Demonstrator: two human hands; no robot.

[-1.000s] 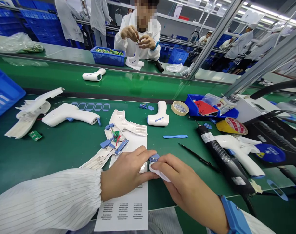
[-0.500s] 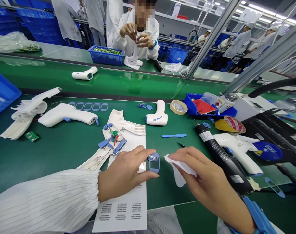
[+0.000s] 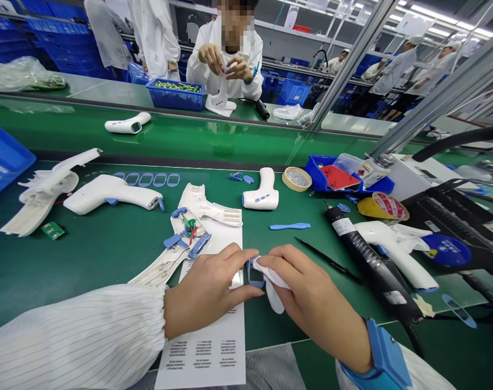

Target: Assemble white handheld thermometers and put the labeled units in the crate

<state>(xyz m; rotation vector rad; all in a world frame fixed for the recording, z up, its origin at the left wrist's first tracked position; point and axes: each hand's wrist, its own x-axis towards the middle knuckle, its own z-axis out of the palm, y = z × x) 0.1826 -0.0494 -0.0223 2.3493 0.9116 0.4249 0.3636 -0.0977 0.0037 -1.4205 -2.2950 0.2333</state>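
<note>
Over the printed white paper sheet (image 3: 214, 346) on the green bench, the left hand (image 3: 208, 290) pinches a small blue plastic frame (image 3: 252, 273) while the right hand (image 3: 311, 306) presses a white cloth wipe (image 3: 273, 284) against it.

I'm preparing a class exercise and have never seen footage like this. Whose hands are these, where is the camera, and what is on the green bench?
No machine: a person's two bare hands, filmed by a camera on that person's head, looking down. The left hand pinches a small blue frame; the right hand holds a white cloth against it. On the green bench lie a printed sheet, an opened white shell with wires, a closed white casing, a black electric screwdriver and a tape roll. Another person works opposite.
</note>
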